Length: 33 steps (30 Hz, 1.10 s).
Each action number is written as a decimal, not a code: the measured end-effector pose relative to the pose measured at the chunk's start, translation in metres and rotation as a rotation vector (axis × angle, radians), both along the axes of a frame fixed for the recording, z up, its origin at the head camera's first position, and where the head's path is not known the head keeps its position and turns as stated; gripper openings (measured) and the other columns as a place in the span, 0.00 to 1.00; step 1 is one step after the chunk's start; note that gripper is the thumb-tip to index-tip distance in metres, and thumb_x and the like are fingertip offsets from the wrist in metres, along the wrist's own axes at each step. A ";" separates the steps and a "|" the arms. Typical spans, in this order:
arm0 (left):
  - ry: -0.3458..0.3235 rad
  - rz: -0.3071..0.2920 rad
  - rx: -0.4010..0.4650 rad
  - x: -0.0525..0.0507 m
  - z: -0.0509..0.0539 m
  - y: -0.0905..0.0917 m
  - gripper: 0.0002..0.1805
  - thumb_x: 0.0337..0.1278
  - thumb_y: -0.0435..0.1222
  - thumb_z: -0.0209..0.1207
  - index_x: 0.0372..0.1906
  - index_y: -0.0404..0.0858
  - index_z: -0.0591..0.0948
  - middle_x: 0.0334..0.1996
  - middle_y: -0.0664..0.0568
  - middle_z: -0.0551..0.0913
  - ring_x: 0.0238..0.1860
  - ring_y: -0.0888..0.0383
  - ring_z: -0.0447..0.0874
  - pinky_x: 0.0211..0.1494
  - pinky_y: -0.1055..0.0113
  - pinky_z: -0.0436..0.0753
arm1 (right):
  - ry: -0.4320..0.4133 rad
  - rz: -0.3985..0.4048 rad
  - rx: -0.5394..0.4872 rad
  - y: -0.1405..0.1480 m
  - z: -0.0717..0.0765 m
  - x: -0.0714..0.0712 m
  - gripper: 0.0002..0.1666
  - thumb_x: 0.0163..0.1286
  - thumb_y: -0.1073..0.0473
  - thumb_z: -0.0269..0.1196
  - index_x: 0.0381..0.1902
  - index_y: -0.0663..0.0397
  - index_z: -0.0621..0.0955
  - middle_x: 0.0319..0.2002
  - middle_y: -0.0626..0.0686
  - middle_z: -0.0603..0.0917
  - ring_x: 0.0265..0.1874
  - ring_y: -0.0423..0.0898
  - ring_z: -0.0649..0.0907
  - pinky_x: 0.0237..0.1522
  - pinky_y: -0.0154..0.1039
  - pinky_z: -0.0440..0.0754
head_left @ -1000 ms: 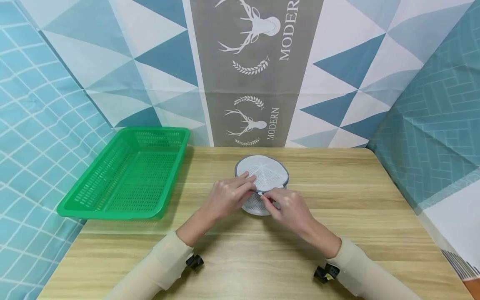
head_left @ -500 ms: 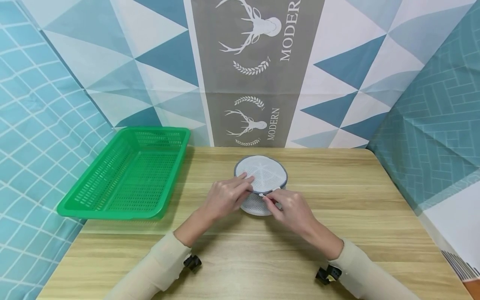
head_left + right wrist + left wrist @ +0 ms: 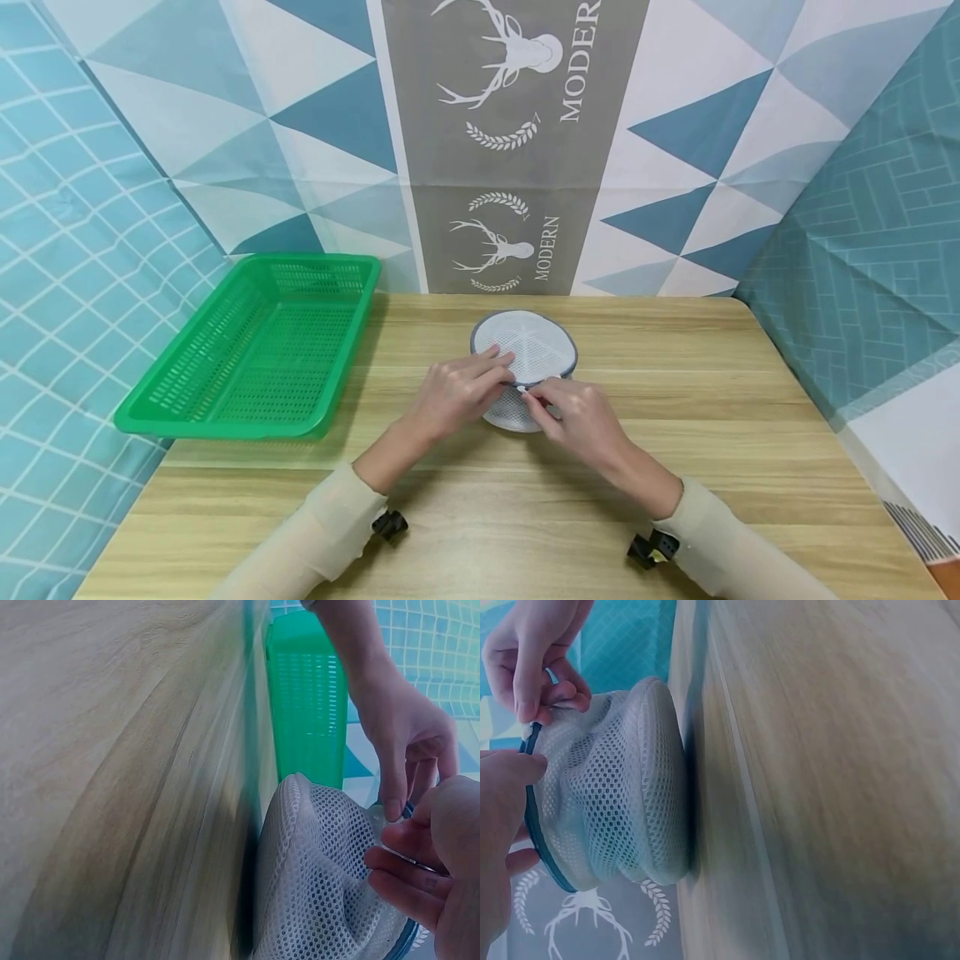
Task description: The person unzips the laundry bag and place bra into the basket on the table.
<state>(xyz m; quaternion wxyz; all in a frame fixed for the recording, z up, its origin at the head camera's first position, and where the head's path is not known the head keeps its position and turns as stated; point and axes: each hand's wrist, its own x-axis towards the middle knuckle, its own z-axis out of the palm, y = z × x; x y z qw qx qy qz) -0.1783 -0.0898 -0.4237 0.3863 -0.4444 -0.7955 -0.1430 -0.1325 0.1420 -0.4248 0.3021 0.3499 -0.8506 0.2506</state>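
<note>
A white mesh laundry bag with a grey-blue zippered rim stands upright on the table, its round top facing up. My left hand holds the front left of the rim, fingers on the top and thumb below. Just to the right, my right hand pinches at the small white zipper pull on the front edge. In the left wrist view the mesh side bulges and creases under the rim. The right wrist view shows both hands close together at the rim; the pinching fingertips partly hide the zipper.
A green plastic basket with slotted walls stands at the left of the wooden table. Patterned cloth hangs behind the table and along its sides. A black wrist camera sits by the left cuff, another by the right.
The bag and both hands shift slightly left, then slightly back right. Both hands keep their hold at the front rim.
</note>
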 end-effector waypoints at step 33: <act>-0.099 -0.019 -0.003 -0.001 -0.002 -0.010 0.15 0.54 0.34 0.83 0.42 0.44 0.87 0.58 0.48 0.96 0.58 0.47 0.99 0.45 0.58 0.98 | -0.045 0.026 -0.014 0.008 -0.003 0.000 0.02 0.65 0.67 0.76 0.32 0.56 0.91 0.26 0.49 0.92 0.23 0.41 0.87 0.26 0.27 0.84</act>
